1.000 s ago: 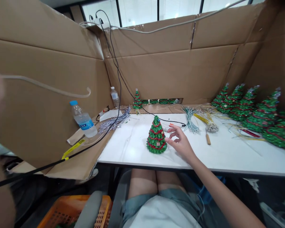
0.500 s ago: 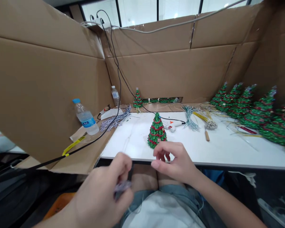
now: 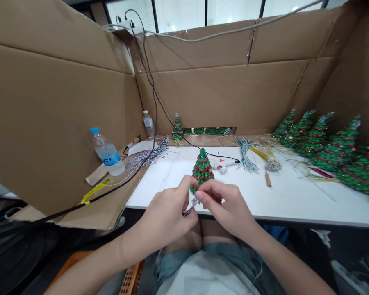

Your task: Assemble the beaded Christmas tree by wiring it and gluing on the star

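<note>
A small green beaded Christmas tree with red garlands stands upright near the front of the white table. My left hand and my right hand meet just in front of it, over the table edge. Both pinch a small silvery piece between their fingertips; I cannot make out exactly what it is. The tree's base is partly hidden behind my fingers.
A white glue gun lies behind the tree with a black cord. Bundles of wire stems and a wooden-handled tool lie to the right. Several finished trees line the right side. A water bottle leans at the left. Cardboard walls surround the table.
My left hand came up from my lap to meet the right hand in front of the tree. Both now pinch the small silvery piece together.
</note>
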`<state>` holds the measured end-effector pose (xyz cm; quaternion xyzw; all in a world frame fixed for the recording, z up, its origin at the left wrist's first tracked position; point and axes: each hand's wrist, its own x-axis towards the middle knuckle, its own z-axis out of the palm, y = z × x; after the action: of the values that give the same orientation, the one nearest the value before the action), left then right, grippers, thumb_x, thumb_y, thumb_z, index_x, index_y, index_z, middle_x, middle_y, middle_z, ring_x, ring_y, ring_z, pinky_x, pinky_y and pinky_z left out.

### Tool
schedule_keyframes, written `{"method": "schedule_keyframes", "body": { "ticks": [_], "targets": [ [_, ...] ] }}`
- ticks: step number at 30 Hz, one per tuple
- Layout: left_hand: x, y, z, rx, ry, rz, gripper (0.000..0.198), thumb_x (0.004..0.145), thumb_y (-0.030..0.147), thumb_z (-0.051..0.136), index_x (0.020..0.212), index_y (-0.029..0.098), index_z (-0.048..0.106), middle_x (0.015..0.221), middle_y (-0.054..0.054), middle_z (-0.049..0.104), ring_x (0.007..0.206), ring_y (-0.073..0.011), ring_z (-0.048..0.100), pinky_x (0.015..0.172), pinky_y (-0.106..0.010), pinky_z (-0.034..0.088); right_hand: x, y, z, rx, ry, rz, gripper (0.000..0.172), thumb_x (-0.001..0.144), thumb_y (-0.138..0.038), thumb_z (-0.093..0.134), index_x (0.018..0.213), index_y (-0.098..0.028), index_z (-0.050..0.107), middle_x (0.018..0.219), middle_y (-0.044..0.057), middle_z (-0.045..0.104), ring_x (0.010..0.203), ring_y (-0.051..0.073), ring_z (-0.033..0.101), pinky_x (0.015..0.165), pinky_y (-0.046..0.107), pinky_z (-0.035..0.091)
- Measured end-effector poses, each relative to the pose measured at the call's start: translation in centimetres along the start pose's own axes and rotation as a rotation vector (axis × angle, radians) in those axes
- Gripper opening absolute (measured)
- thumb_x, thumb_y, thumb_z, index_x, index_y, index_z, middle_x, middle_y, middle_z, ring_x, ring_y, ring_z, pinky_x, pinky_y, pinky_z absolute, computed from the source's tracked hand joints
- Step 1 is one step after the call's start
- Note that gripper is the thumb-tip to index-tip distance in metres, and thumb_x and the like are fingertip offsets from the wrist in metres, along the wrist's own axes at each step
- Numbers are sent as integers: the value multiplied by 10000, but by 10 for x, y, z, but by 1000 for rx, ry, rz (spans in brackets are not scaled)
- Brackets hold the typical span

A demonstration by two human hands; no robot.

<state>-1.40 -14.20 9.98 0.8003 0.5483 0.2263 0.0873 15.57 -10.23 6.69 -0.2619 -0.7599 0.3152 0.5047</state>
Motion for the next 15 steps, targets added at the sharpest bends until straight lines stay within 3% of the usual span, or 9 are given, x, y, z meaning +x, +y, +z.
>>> {"method": "schedule_keyframes", "body": {
  "ticks": [4, 6, 9, 15],
  "targets": [
    [3, -4, -2, -124, -5, 29, 95, 837, 285, 614, 915, 238, 642, 806, -1, 649, 712, -167, 574, 626, -265, 406, 0, 2, -11, 177, 66, 121, 270, 904, -409, 605, 770, -176, 622, 606, -8, 603, 534, 84, 535, 495, 192, 404],
    [4, -4, -3, -272, -61, 24, 145, 878, 319, 598, 808, 213, 668, 797, -8, 678, 720, -158, 580, 647, -253, 432, 1, 4, -16, 220, 95, 145, 301, 886, -442, 632, 751, -173, 609, 579, -11, 602, 483, 69, 494, 459, 188, 374],
    [8, -2, -3, -486, -124, -13, 222, 914, 321, 565, 792, 179, 684, 720, -8, 668, 673, -140, 576, 625, -231, 447, 5, 6, -20, 285, 113, 169, 354, 837, -497, 682, 733, -172, 590, 550, -16, 597, 430, 55, 442, 419, 187, 337],
    [21, 3, -2, -658, -97, -19, 280, 925, 337, 551, 776, 128, 663, 614, 2, 589, 556, -101, 517, 544, -204, 418, 17, 9, -26, 430, 82, 256, 404, 790, -560, 698, 766, -171, 592, 535, -21, 593, 388, 54, 443, 370, 177, 328]
  ]
}}
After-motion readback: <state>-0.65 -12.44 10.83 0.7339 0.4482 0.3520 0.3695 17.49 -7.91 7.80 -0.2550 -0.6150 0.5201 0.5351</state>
